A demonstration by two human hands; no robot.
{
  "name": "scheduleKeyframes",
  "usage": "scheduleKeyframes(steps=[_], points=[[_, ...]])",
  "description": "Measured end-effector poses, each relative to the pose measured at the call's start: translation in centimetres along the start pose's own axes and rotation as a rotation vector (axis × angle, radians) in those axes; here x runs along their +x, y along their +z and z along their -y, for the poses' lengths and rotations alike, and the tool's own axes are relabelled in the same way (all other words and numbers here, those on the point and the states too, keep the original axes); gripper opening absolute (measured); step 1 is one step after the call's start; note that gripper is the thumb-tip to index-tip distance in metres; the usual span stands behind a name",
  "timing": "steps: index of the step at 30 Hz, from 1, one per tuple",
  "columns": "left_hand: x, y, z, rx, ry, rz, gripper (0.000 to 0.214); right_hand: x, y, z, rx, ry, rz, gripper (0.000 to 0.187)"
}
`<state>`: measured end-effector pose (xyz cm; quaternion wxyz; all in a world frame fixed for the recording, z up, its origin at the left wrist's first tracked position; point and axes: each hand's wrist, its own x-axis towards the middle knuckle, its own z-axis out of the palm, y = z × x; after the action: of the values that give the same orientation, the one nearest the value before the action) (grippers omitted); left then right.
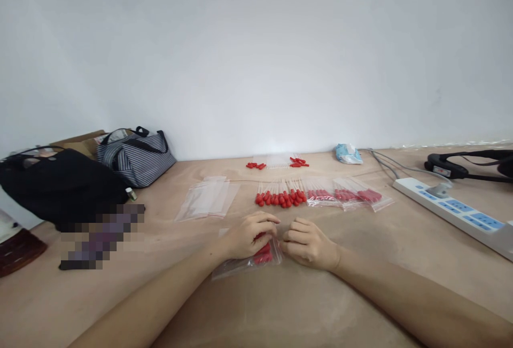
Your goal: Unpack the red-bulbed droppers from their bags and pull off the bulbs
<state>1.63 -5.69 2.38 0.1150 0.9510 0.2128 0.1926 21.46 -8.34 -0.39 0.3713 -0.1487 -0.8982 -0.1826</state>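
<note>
A person's left hand (250, 236) closes its curled fingers over a small clear bag (240, 267) of red-capped droppers lying on the tan table (280, 310), near its front edge. The right hand (308, 244), fingers folded narrow, meets the bag's right end; whether it pinches the plastic cannot be told. Just behind the hands lies a loose row of droppers (280, 196), with filled bags (348, 196) to its right and a stack of empty bags (208, 198) to its left. More droppers (298, 162) lie by the wall. A power strip (457, 211) sits at right, and a striped bag (134, 158) and a black bag (60, 182) at left.
</note>
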Motion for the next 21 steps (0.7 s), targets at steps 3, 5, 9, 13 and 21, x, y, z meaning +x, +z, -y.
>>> scheduleKeyframes(steps=[3, 5, 9, 13, 21], points=[[0.04, -0.12, -0.12, -0.013, -0.013, 0.008, 0.016, -0.07, 0.01, -0.03, -0.007, -0.024, 0.003, 0.024], [0.05, -0.21, -0.29, -0.017, -0.022, 0.012, 0.015, -0.09, 0.04, -0.05, -0.013, -0.022, 0.010, 0.023], [-0.01, -0.26, -0.58, -0.035, -0.034, 0.005, 0.016, -0.07, 0.14, -0.01, -0.029, 0.026, 0.006, 0.021], [-0.09, -0.24, -0.63, -0.066, -0.058, -0.028, 0.017, -0.07, 0.26, 0.04, -0.027, 0.091, 0.010, 0.021], [0.17, -0.24, -0.03, 0.015, -0.044, 0.013, 0.032, 0.05, -0.09, 0.02, -0.066, -0.018, -0.028, 0.021]])
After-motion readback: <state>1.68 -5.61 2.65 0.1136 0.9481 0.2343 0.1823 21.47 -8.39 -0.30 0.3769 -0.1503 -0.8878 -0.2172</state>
